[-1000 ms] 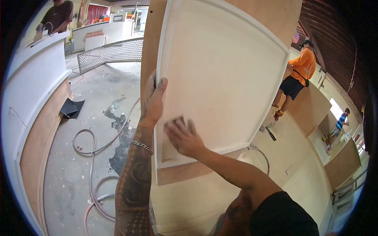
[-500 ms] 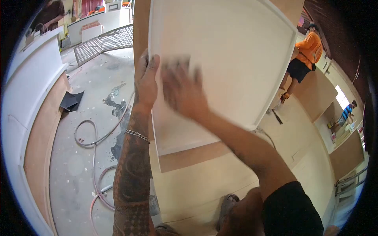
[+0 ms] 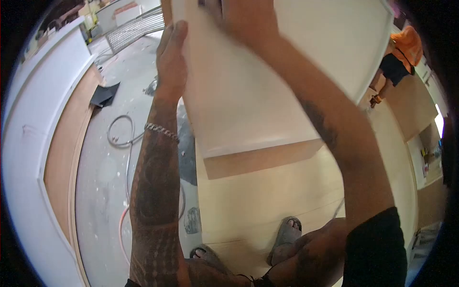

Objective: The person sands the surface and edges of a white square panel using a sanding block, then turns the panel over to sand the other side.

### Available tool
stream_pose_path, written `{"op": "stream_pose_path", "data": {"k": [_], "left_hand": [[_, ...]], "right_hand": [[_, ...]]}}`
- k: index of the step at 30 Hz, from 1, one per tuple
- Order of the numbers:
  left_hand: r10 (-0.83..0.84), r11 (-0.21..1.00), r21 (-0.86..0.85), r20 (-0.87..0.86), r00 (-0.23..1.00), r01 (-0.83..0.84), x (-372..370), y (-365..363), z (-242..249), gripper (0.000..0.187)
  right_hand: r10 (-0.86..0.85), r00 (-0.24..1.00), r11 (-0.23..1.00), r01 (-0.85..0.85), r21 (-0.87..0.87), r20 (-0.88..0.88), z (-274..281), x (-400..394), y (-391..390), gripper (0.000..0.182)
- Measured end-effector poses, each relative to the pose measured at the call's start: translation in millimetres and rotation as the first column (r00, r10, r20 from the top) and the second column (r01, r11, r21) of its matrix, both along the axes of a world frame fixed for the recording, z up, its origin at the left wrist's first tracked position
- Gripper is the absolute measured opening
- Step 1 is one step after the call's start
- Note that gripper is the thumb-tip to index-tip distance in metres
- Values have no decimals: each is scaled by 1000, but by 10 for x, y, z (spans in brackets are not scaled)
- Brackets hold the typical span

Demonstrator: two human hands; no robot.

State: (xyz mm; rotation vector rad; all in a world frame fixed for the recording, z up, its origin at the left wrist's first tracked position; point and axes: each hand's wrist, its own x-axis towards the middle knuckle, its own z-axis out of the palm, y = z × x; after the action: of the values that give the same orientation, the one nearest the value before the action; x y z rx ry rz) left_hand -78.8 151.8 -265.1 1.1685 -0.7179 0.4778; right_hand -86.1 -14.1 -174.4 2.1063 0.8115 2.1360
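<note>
A large wooden box with a white face [image 3: 248, 110] stands in front of me, its bare wood side [image 3: 263, 161] showing along the lower end. My left hand [image 3: 171, 62] holds the box's left edge, the thumb along the white face and the fingers against the side. My right hand [image 3: 251, 21] is over the upper part of the white face, cut off by the top of the view. Its fingers are mostly out of frame and blurred, with something dark near their tips; I cannot tell whether it is held.
A hose [image 3: 128, 158] curls over the grey floor on the left. Beyond it are a black sheet [image 3: 104, 95], a white-topped wooden counter [image 3: 40, 110] and a perforated metal strip [image 3: 136, 31]. My sandalled feet [image 3: 287, 234] stand below the box. A person in orange [image 3: 406, 48] is at right.
My right hand has moved up along the white face, partly out of view. My left hand still holds the left edge, and the view has tilted down, showing both feet.
</note>
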Motion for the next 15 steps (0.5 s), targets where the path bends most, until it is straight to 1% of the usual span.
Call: {"op": "stream_pose_path", "data": {"k": [1,2,3,4,5,6,7,9,10,11,13,14,15], "left_hand": [[-16,999,-30,-75,997,13,17,-12,34,37],[-10,996,-92,-18,1000,8,62,-58,39,39],[12,995,-97,-26,1000,-15,78,-51,37,39],[5,999,-35,-11,1000,-5,80,-33,51,49],[-5,1000,26,2,1000,5,43,-33,72,60],[-65,996,-55,-33,997,63,-71,-86,125,53],[-49,997,-60,-47,998,46,-98,-90,135,53],[-29,1000,-4,-29,999,28,-48,-59,129,50],[-8,1000,-15,-49,999,8,-36,-56,127,50],[-17,1000,-14,-18,1000,16,-23,-65,129,50],[-29,999,-12,48,998,29,5,-71,131,51],[-34,999,-8,82,996,35,19,-68,128,51],[-40,999,-1,120,992,40,47,-58,116,51]], "right_hand": [[-15,991,1000,16,5,-135,-426,-55,53,48],[-30,963,999,32,2,-269,-990,-167,87,48],[-117,934,988,76,-133,-337,-1506,-316,70,48],[-100,906,982,22,-190,-412,-1981,-515,83,45],[-122,868,969,0,-246,-482,-2370,-690,42,50],[-187,844,941,8,-338,-502,-2626,-773,-50,58],[-175,840,940,-13,-341,-513,-2612,-776,-149,58],[-218,898,886,18,-463,-382,-2390,-645,-309,58],[-159,914,914,-7,-405,-374,-2205,-529,-337,56],[-99,926,937,-36,-349,-363,-1981,-414,-349,55],[14,973,964,-75,-254,-232,-1567,-321,-314,51],[35,968,959,-103,-265,-250,-1509,-324,-339,51],[22,962,907,-133,-399,-270,-1473,-311,-373,49]]}}
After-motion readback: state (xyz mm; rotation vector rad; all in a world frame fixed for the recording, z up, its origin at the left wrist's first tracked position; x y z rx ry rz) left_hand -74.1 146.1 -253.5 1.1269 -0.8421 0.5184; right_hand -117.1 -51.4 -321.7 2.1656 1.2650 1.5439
